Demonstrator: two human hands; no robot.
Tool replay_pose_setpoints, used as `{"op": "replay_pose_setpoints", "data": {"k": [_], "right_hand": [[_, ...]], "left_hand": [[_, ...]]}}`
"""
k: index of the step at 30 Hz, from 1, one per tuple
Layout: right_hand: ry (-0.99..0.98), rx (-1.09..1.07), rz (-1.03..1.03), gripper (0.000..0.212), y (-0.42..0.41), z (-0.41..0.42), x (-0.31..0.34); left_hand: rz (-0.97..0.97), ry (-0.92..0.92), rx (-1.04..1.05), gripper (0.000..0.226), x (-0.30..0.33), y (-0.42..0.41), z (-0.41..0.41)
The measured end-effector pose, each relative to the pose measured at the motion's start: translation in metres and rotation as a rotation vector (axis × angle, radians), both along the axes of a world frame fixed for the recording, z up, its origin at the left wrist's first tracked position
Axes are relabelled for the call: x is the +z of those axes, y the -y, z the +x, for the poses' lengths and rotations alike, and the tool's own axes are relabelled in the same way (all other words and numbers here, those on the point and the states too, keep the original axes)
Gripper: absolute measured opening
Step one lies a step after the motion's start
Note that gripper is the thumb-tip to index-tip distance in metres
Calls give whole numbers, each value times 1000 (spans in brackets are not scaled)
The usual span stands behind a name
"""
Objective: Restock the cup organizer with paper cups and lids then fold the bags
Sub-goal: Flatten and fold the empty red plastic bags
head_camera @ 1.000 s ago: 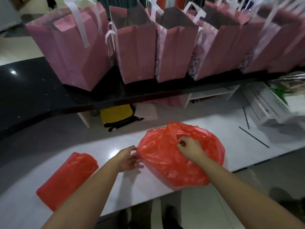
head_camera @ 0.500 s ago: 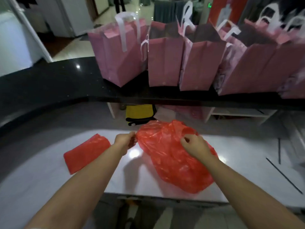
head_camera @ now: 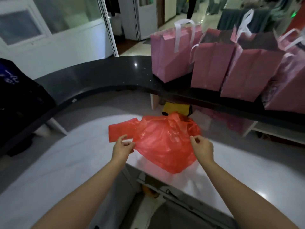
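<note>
Centre of frame: crumpled red translucent plastic bag [head_camera: 165,142], resting loose on the white glossy surface [head_camera: 66,162] near its front edge.

Left hand [head_camera: 121,148], lower centre-left: thumb and forefinger pinched on the left edge of the plastic bag, remaining fingers loosely curled.

Right hand [head_camera: 202,147], lower centre-right: fingers curled at the right side of the plastic bag, fingertips at the film; actual grip on the film cannot be told.

Left of centre, touching or partly under the plastic bag: flat folded red plastic bag [head_camera: 121,131], lying on the same surface just above the left hand.

Upper right of frame: row of upright pink paper carrier bags with white ribbon handles [head_camera: 212,63], standing side by side on the curved black counter ledge [head_camera: 102,75] running behind and above the white surface.

Below the ledge, centre: yellow and black item [head_camera: 176,108], partly hidden behind the plastic bag; identity unclear.

Far left: dark object [head_camera: 18,100], blurred.
</note>
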State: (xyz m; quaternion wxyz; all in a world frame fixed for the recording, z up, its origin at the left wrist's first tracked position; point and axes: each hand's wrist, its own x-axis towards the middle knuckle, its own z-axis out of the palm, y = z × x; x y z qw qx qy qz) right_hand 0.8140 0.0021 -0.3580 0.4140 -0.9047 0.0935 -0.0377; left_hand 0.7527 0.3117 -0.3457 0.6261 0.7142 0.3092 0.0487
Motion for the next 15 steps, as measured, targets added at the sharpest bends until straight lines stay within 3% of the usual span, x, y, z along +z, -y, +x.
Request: {"op": "replay_pose_setpoints", "data": {"k": [8, 12, 15], "right_hand": [[-175, -198, 119, 4, 27, -56, -42], [-224, -277, 187, 49, 38, -89, -49], [-254, -321, 195, 55, 38, -113, -50]], "left_hand": [[-281, -296, -330, 48, -48, 11, -45], [-377, -377, -280, 33, -65, 19, -48], [-411, -383, -206, 26, -70, 21, -45]]}}
